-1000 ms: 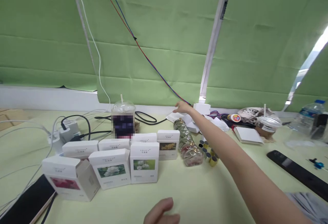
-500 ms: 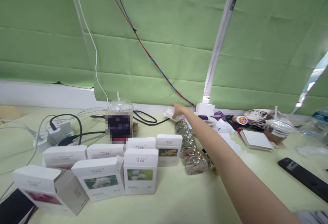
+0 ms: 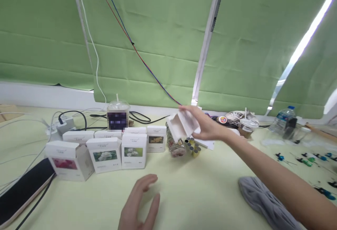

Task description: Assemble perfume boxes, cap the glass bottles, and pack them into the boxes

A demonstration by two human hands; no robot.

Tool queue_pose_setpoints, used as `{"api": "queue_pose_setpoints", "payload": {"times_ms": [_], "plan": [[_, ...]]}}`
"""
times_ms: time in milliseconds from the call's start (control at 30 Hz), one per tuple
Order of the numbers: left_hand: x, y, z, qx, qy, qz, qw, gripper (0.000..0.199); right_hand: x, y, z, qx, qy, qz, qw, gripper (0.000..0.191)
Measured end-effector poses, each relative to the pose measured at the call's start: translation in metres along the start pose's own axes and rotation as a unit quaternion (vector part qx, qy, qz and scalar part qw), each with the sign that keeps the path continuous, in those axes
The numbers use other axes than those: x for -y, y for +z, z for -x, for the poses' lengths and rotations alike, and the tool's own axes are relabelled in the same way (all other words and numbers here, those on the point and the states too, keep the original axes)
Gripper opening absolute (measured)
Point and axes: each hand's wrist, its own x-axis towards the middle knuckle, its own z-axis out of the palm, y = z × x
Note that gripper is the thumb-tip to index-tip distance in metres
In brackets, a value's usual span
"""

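My right hand (image 3: 205, 124) grips an open white paper box (image 3: 176, 129) from its right side, its hollow end tilted toward me. Below the box stands a row of small glass bottles (image 3: 177, 151), partly covered by it. Several gold-coloured cylindrical caps (image 3: 194, 149) sit just right of the bottles. Low in the middle, my left hand (image 3: 138, 202) is over the table with thumb and fingers apart and nothing between them. Ahead of it on the left are several white boxes (image 3: 133, 161) printed with flower pictures; the leftmost box (image 3: 70, 163) is turned at an angle.
A lidded plastic cup (image 3: 118, 105) is behind the boxes, near cables and white plugs (image 3: 65, 124). A black phone-like slab (image 3: 26, 188) lies at left. Grey cloth (image 3: 260, 195) is under my right forearm. Farther right are another cup (image 3: 247, 126), a water bottle (image 3: 283, 117) and small blue-green pieces (image 3: 305, 161).
My right hand has come back from the table's rear, bringing the white box up over the bottles. My left hand has entered from below. The view has shifted to the right.
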Motion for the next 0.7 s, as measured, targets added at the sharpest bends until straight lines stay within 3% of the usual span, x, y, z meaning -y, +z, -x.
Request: {"api": "queue_pose_setpoints", "payload": {"times_ms": [133, 300, 400, 467, 567, 700], "plan": [[-0.012, 0.001, -0.006, 0.039, -0.029, 0.061, 0.997, 0.037, 0.048, 0.031, 0.078, 0.017, -0.058, 0.061, 0.996, 0.078], [-0.023, 0.004, -0.008, 0.186, -0.029, 0.102, 0.977, 0.053, 0.074, 0.080, 0.135, 0.039, -0.113, 0.038, 0.992, 0.071], [-0.027, 0.006, -0.009, 0.257, -0.020, 0.098, 0.961, 0.055, 0.081, 0.092, 0.145, 0.008, -0.102, 0.049, 0.994, 0.068], [-0.028, 0.006, -0.009, 0.270, -0.020, 0.094, 0.958, 0.052, 0.085, 0.095, 0.145, -0.001, -0.091, 0.064, 0.994, 0.065], [-0.025, 0.008, -0.011, 0.245, -0.026, 0.090, 0.965, 0.053, 0.089, 0.097, 0.143, 0.006, -0.054, 0.087, 0.995, 0.062], [-0.014, 0.014, -0.012, 0.194, -0.064, 0.074, 0.976, 0.057, 0.091, 0.102, 0.141, 0.035, 0.069, 0.055, 0.995, 0.073]]}}
